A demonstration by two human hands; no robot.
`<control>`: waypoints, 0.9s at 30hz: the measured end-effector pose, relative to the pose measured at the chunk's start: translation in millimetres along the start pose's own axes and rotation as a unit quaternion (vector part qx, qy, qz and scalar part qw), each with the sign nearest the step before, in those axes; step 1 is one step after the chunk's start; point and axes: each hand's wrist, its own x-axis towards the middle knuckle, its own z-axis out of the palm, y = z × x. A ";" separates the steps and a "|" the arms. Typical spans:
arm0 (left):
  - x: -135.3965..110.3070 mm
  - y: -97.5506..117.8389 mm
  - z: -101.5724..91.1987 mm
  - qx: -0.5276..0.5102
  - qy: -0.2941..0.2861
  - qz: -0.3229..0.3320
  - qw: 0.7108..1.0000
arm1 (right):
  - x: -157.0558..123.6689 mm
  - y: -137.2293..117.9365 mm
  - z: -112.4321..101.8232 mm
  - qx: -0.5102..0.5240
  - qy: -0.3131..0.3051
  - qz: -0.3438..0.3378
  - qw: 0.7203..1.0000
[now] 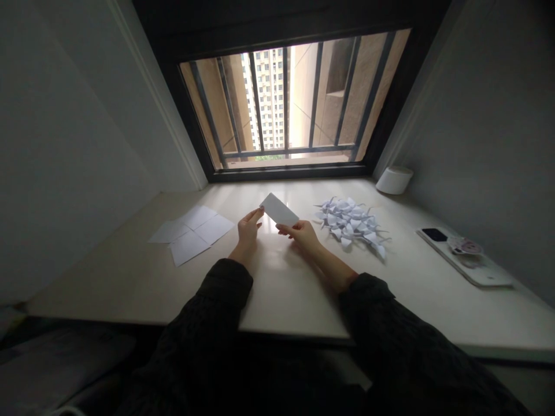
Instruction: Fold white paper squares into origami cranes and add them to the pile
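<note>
A small rectangle of white paper [280, 209], apparently folded, is held up above the middle of the sill. My left hand [248, 226] pinches its left corner between thumb and fingers. At its lower edge, my right hand [302, 232] grips it with thumb and fingertips. Several flat white paper sheets [197, 231] lie side by side and partly overlapping to the left. On the right rests a heap of folded paper cranes [349, 221], close to my right hand but apart from it.
A white phone [466, 260] with a round grip lies at the right, near the wall. In the back right corner stands a white cylindrical object [394, 179]. A dark-framed window [290, 173] with bars closes off the far side of the pale sill [286, 294].
</note>
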 end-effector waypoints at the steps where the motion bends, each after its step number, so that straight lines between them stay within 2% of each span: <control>1: 1.2 0.4 -1.0 0.003 0.002 0.006 1.000 | -0.3 0.2 0.3 -0.005 -0.003 -0.003 1.000; 11: -0.7 -1.2 6.0 0.042 -0.003 0.056 0.998 | 2.5 3.5 -3.4 -0.016 0.012 -0.018 1.000; 16: -1.8 -0.1 4.4 0.031 0.029 0.054 0.998 | 3.1 3.2 -3.0 -0.014 0.004 -0.025 1.000; 23: -0.4 -7.6 7.0 -0.018 0.082 -0.024 0.996 | 2.1 8.7 1.9 -0.052 -0.031 -0.056 0.997; 27: 9.4 2.1 -4.2 -0.092 0.116 -0.088 0.985 | 0.9 10.3 -4.0 -0.091 -0.032 -0.064 0.993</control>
